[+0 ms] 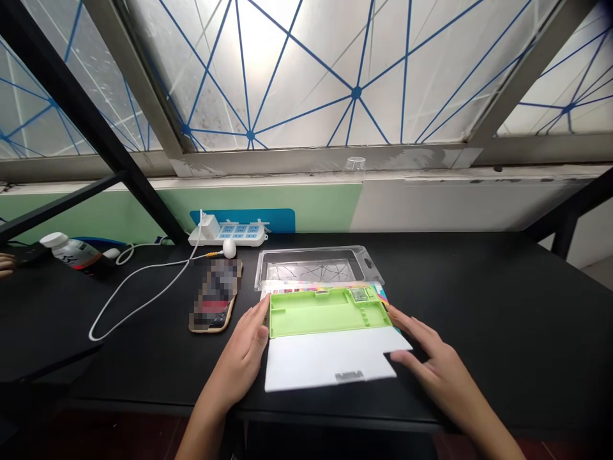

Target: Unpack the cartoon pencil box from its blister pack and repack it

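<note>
An opened pencil case lies on the black desk, its light green compartment tray [311,316] at the back and its white lid [325,364] folded down toward me. A grey patch marks the lid's front edge, and a small clear-covered part sits in the tray's far right corner. My left hand [244,351] rests along the tray's left side, fingers stretched out. On the other side my right hand [428,358] has its fingertips at the tray's right edge, thumb spread apart near the lid's notch. Behind the case, a printed colourful sheet [378,291] peeks out, partly hidden.
A clear plastic package shell [306,268] lies behind the case. Left of it are a phone [218,297], a white cable [119,306], a power strip [239,234] and a bottle [76,252]. Another person's fingers [6,264] show at the far left.
</note>
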`<action>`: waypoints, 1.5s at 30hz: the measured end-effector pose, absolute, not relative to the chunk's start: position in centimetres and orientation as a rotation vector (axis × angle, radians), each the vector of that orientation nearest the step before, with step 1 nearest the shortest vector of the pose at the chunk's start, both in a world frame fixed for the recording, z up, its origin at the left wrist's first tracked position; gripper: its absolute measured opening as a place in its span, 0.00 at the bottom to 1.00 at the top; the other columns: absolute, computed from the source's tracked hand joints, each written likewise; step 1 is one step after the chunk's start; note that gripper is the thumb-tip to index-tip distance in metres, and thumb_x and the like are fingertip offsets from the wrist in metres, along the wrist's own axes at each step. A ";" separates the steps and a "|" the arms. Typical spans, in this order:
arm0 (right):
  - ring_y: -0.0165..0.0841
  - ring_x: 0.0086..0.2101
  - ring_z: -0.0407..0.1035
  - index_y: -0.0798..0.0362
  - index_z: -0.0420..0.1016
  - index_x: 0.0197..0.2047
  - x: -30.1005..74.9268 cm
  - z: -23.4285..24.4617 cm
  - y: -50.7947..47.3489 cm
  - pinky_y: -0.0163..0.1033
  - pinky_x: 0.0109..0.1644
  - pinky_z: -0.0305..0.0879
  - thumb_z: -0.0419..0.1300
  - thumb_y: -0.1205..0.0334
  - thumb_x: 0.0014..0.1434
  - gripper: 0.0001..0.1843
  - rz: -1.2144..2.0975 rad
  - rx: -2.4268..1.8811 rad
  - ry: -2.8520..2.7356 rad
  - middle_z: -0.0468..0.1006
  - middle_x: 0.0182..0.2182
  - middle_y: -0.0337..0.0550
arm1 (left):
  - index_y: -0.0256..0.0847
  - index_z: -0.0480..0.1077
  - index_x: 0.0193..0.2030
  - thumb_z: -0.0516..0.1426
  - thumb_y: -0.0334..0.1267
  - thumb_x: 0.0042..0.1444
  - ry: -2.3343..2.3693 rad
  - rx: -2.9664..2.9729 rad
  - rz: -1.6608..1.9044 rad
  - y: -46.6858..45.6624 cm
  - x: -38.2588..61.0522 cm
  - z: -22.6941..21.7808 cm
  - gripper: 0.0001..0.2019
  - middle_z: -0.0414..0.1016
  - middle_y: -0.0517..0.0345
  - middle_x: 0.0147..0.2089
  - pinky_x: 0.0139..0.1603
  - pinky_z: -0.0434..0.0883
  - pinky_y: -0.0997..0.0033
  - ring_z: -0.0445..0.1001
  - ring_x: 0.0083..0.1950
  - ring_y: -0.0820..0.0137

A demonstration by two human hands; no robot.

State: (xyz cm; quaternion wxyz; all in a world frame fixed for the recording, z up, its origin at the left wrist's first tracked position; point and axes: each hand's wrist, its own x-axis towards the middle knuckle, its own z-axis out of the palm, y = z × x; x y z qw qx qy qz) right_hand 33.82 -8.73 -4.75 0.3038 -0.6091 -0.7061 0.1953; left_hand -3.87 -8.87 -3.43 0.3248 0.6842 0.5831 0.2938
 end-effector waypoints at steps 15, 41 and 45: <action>0.48 0.53 0.75 0.43 0.68 0.66 32.5 -6.1 -8.9 0.56 0.56 0.75 0.60 0.48 0.65 0.28 0.250 -1.460 -1.935 0.79 0.56 0.49 | 0.48 0.49 0.76 0.59 0.60 0.62 1.583 1.898 0.927 -9.2 -3.1 -3.4 0.42 0.66 0.45 0.71 0.69 0.65 0.50 0.66 0.71 0.51; 0.53 0.61 0.66 0.48 0.75 0.58 31.1 -2.1 1.9 0.67 0.62 0.60 0.57 0.52 0.69 0.18 -0.139 -1.205 -2.305 0.72 0.63 0.57 | 0.40 0.65 0.66 0.50 0.56 0.69 1.938 2.420 0.535 1.2 -0.9 -0.6 0.27 0.52 0.37 0.77 0.68 0.57 0.32 0.55 0.75 0.45; 0.46 0.53 0.72 0.51 0.76 0.54 28.5 -1.5 -0.5 0.54 0.57 0.68 0.60 0.59 0.68 0.13 -0.111 -0.897 -2.365 0.78 0.55 0.56 | 0.40 0.59 0.71 0.48 0.53 0.71 1.821 2.582 0.500 1.2 0.0 -0.7 0.28 0.47 0.38 0.78 0.70 0.55 0.33 0.48 0.78 0.49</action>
